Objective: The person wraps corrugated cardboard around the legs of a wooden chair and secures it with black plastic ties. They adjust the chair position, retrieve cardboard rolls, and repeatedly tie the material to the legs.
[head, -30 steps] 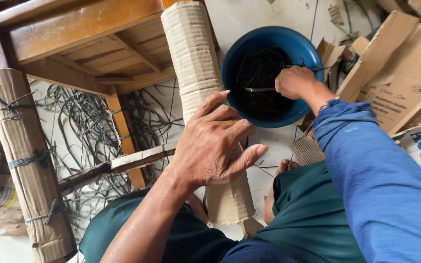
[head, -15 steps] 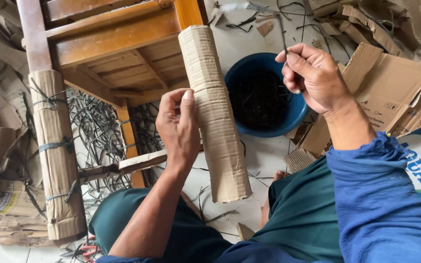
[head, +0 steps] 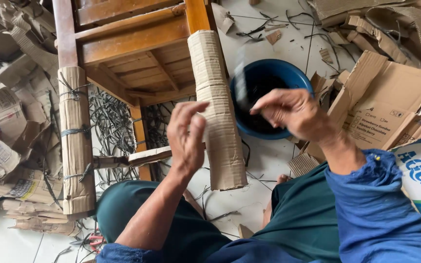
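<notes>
Your left hand (head: pixel 187 134) clamped on cardboard-wrapped chair leg (head: pixel 218 112). Your right hand (head: pixel 288 111) right of leg, over blue basin (head: pixel 296 78), pinching blurred dark strip (head: pixel 241 85). This wrap untied; far left wrapped leg (head: pixel 75 141) already tied.

Right hand (head: pixel 293 114) lifted out of blue bowl (head: pixel 288 80), now pinching dark strip (blurred) beside cardboard-wrapped chair leg (head: pixel 218 112); left hand (head: pixel 186 136) shifted from open palm to gripping wrap.
</notes>
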